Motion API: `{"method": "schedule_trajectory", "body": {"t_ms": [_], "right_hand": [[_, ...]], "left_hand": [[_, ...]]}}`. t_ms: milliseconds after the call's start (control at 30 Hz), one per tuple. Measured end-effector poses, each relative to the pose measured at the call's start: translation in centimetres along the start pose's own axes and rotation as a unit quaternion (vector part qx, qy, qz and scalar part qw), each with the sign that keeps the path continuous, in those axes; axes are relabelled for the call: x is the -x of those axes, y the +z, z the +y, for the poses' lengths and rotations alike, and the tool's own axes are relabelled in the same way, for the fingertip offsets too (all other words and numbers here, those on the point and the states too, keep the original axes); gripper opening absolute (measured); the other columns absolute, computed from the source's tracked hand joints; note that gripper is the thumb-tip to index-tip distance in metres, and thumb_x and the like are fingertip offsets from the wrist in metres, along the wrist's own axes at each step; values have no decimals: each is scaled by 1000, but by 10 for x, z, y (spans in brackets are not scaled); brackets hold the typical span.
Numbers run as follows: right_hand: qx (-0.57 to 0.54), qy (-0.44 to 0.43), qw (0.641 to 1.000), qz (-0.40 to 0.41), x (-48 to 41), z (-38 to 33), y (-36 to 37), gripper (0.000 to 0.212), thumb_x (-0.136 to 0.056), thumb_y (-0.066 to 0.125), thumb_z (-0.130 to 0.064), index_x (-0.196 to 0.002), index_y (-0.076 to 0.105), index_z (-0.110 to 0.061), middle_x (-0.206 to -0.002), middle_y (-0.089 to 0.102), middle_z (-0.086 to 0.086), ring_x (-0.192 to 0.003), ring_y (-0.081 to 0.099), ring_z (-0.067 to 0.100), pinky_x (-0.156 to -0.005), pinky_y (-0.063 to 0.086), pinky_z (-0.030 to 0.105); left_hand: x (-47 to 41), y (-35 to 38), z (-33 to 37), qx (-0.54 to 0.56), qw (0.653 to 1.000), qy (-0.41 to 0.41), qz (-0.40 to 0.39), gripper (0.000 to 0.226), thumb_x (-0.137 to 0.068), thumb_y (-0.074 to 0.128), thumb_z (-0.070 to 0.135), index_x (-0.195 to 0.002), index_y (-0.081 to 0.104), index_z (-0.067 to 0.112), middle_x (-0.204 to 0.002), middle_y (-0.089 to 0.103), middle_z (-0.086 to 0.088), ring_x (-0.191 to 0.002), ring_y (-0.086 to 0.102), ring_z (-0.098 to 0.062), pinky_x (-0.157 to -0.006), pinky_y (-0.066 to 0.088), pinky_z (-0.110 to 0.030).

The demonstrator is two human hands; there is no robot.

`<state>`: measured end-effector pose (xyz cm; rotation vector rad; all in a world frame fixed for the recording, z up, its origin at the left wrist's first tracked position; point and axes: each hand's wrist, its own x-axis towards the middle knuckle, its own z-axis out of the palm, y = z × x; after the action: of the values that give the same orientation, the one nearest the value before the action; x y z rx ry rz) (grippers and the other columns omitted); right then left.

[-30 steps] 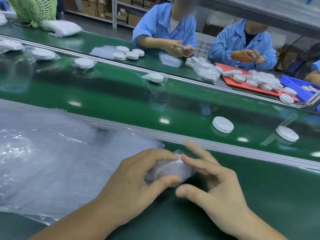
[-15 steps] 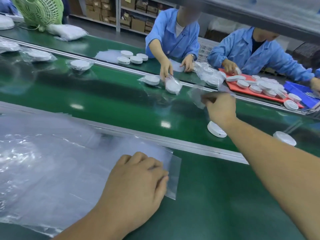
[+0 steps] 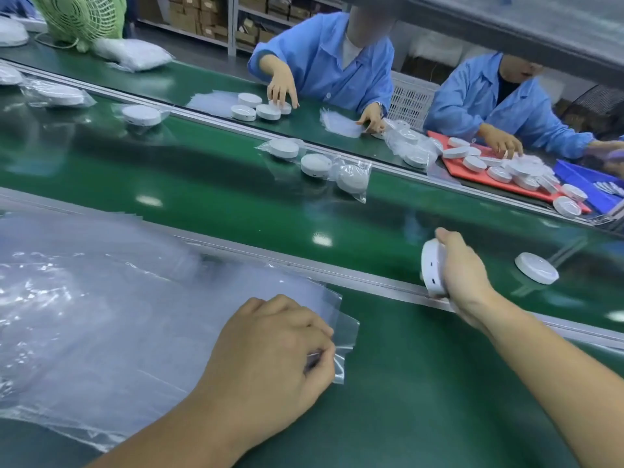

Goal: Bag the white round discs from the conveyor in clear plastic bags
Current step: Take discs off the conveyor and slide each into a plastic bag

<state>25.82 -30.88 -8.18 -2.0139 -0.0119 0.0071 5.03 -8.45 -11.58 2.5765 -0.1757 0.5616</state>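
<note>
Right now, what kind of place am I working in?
Most likely a factory packing line: a green conveyor belt carries bagged white discs, a stack of clear bags lies at the near side, and workers in blue coats handle more discs across the belt.

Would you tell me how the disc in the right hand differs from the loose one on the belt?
The held disc stands on edge, gripped by the right hand; the loose disc lies flat, untouched, on the belt. Both are white, round and unbagged.

White discs, green conveyor belt, clear bags, red tray, blue coats, pale green fan
</note>
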Motion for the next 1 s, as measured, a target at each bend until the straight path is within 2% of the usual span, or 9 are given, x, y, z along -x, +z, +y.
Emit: {"method": "schedule_trajectory", "body": {"t_ms": [67, 133, 233, 333, 467, 633, 700, 800, 1000], "right_hand": [[-78, -26, 995, -48, 38, 1, -2, 32, -73, 47, -51, -67, 61, -22, -62, 59, 2, -62, 54, 23, -65, 42, 29], [-19, -150, 984, -91, 76, 6, -3, 23, -78, 50, -49, -82, 65, -32, -76, 67, -9, -66, 59, 9, -59, 46, 20], [166, -401, 892, -128, 109, 24, -3, 23, -100, 54, -53, -118, 59, -40, -111, 60, -22, -100, 60, 1, -83, 43, 9], [213, -533, 815, -80, 119, 33, 1, 28, -103, 59, -41, -127, 61, -25, -114, 60, -8, -103, 61, 7, -88, 49, 16], [106, -486, 868, 3, 117, 33, -2, 27, -103, 57, -41, -124, 62, -24, -112, 63, -13, -102, 61, 6, -87, 47, 17], [-5, -372, 928, 11, 116, 37, 4, 23, -97, 61, -38, -118, 63, -48, -107, 65, -15, -99, 65, 20, -83, 50, 25], [23, -422, 906, 14, 116, 36, 4, 23, -95, 67, -30, -117, 68, -34, -110, 68, -12, -104, 66, 17, -89, 51, 26], [84, -548, 832, 6, 117, 37, 5, 20, -92, 74, -14, -112, 73, -14, -112, 71, 2, -114, 69, 21, -98, 53, 32], [132, -648, 750, -34, 121, 39, 10, 22, -88, 81, -3, -110, 77, -4, -114, 75, 6, -113, 70, 28, -93, 57, 38]], "left_hand": [[-1, -1, 1, 22, 999, -26, 11, 21, -81, 55, 44, -74, 73, 38, -86, 68, 32, -86, 59, 5, -75, 47, -22], [-2, -2, 2, 39, 998, -52, 19, 21, -82, 54, 47, -76, 73, 40, -86, 67, 35, -88, 58, 8, -78, 44, -17], [-2, -3, 3, 59, 994, -86, 32, 24, -82, 51, 51, -79, 73, 41, -86, 66, 38, -92, 58, 11, -81, 41, -12], [-2, -6, 3, 50, 994, -97, 20, 28, -83, 47, 57, -82, 72, 45, -82, 65, 36, -94, 57, 7, -78, 41, -16], [-2, -6, 4, -34, 997, -22, -59, 37, -89, 37, 69, -91, 71, 56, -74, 56, 26, -90, 50, -1, -81, 39, -27], [-2, -9, 4, -58, 996, 25, -69, 28, -85, 48, 62, -80, 74, 53, -71, 51, 24, -82, 51, -1, -74, 46, -27], [0, -8, 2, -51, 997, 25, -59, 24, -84, 54, 56, -74, 74, 47, -71, 52, 24, -81, 51, -1, -73, 47, -27], [1, -3, 0, -17, 999, -2, -35, 23, -85, 54, 51, -75, 73, 41, -77, 57, 25, -83, 52, 2, -78, 44, -25], [0, -3, -3, 62, 992, -111, 9, 24, -89, 54, 56, -77, 71, 44, -87, 60, 26, -92, 54, 3, -72, 34, -12]]}}
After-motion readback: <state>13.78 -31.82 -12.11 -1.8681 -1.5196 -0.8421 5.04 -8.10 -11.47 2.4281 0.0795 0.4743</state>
